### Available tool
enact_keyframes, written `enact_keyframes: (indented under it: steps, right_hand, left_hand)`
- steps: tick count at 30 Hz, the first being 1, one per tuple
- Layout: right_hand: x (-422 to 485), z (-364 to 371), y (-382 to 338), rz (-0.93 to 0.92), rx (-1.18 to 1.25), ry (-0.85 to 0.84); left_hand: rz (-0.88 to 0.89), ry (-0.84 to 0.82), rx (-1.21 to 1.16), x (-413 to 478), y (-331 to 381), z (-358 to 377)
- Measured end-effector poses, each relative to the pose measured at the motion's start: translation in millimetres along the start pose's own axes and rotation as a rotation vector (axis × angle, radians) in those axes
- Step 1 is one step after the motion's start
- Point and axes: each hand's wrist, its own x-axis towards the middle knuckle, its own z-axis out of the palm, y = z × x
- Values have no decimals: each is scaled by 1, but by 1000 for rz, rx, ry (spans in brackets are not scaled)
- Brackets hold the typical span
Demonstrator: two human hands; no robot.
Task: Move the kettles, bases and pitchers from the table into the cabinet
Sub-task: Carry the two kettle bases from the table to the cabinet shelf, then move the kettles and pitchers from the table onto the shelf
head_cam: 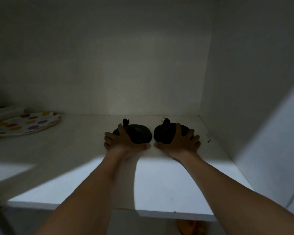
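Note:
Two round black kettle bases lie side by side deep on the white cabinet shelf (85, 150). My left hand (124, 142) grips the left base (140, 134) by its near left rim, fingers spread over the top. My right hand (181, 141) grips the right base (163, 134) by its near right rim in the same way. A black plug (126, 121) sticks up behind the left base, and another plug (166, 121) behind the right one. Both bases rest flat on the shelf, almost touching. No kettle or pitcher is in sight.
A stack of polka-dot plates (26, 123) sits at the shelf's left, with pale rolled items (6, 111) behind it. The cabinet's right wall (244, 82) stands close to the right base. The back wall is just behind the plugs. Something orange (187, 226) shows below the shelf edge.

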Motion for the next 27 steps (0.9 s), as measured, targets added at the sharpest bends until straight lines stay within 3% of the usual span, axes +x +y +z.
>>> enact_keyframes:
  steps: [10,14,20,27]
  right_hand:
    - [-124,4,-53,-227,-18,134]
    - [-208,19,-86,-338,26,75]
    - [-353,43,-126,-570,49,4]
    - [-527,96,-182,-830,44,-275]
  left_hand:
    - [172,242,153,-111,-65,-60]
    - [161,321,230,-183,-121,-102]
    - [-23,461,305,-309,-218,-165]
    - [-368,562,400,-475,-350,-234]
